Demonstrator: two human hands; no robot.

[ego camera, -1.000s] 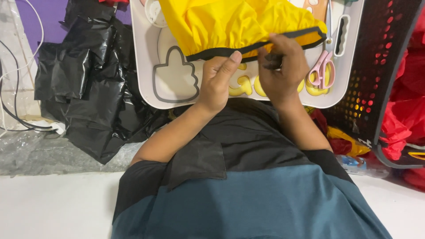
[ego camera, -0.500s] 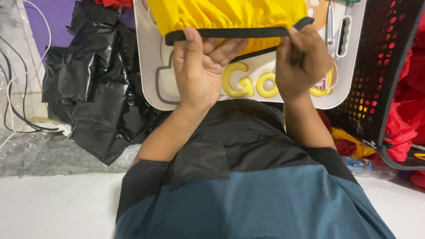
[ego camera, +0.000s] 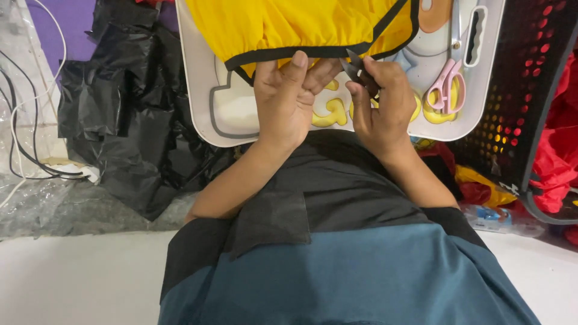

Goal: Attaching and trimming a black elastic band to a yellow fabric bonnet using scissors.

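Your left hand (ego camera: pixel 288 99) lay on the white tray (ego camera: pixel 198 90), its fingers (ego camera: pixel 296 65) curled over the black-trimmed edge of the yellow garment (ego camera: pixel 289 24) and gripping it. Just beside it, your right hand (ego camera: pixel 379 102) was closed around small black snips (ego camera: pixel 354 65), blades touching the trim. Farther right on the tray lay pink scissors (ego camera: pixel 444 87); a black plastic bag (ego camera: pixel 129 114) sat left.
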